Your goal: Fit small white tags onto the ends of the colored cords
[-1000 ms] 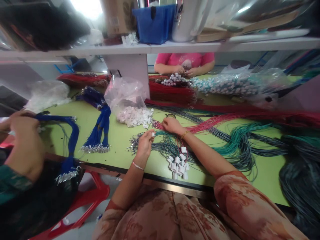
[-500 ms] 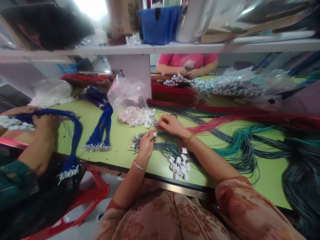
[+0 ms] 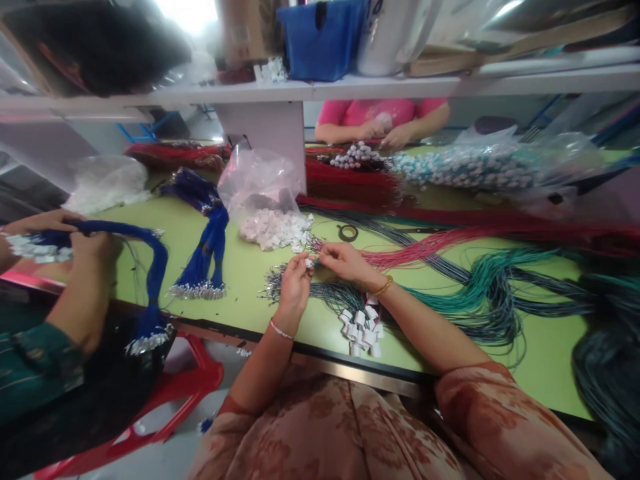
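1. The left hand (image 3: 294, 291) pinched a small white connector (image 3: 309, 263) between its fingers, just above the tabletop (image 3: 240, 293), left of the right hand.
2. The right hand (image 3: 346, 262) was beside it, fingers bent and drawn in near the metal-tipped ends of the pink wires (image 3: 403, 258); whether they gripped a wire was too small to tell.
3. The connector looked light, stiff and probably smooth, so it could slip or twist in a loose pinch. Its flat outer sides seemed the best hold, leaving the openings free.
4. The wires looked thin, soft and quick to tangle. Each would probably handle best held close behind its metal tip, since farther back it would bend; the tips looked delicate.
5. Loose white connectors (image 3: 277, 228) lay heaped by the mouth of a clear bag (image 3: 260, 177), beyond the left hand.
6. A cluster of white connectors (image 3: 361, 330) lay nearer the body, by the dark wires (image 3: 327, 291). A tape roll (image 3: 347, 233) sat beyond the right hand.
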`<state>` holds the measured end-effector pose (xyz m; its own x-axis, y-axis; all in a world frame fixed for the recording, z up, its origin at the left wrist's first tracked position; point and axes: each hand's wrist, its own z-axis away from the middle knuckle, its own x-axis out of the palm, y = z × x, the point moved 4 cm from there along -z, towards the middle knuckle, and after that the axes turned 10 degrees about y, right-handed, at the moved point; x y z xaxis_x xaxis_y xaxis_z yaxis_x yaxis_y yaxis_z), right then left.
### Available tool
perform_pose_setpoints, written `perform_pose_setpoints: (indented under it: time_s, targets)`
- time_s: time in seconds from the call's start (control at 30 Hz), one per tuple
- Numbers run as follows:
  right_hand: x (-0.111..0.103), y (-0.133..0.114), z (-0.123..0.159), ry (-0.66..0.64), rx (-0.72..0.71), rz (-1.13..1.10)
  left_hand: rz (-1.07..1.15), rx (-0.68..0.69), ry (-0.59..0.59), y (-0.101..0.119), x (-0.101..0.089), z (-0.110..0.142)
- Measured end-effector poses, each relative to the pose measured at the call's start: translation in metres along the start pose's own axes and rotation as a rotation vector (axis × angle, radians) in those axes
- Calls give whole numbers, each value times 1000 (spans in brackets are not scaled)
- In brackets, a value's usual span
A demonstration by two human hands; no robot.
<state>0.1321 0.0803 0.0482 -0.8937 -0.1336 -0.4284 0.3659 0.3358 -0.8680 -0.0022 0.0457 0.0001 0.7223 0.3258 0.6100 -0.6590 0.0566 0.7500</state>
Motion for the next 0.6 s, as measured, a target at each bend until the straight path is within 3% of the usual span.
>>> perform_pose_setpoints:
  time_s: [0.27, 0.4, 0.5, 0.6]
  targets:
    - [1, -2, 5, -63, -2, 17, -60, 16, -23, 2, 4, 3]
    - [4, 2, 4, -69, 15, 15, -153, 100, -9, 2, 3, 4]
    - [4, 3, 5, -64, -60, 67, -244, 159, 26, 0, 1, 3]
    - [2, -1, 7, -44, -171, 155, -228, 125, 57, -6, -1, 0]
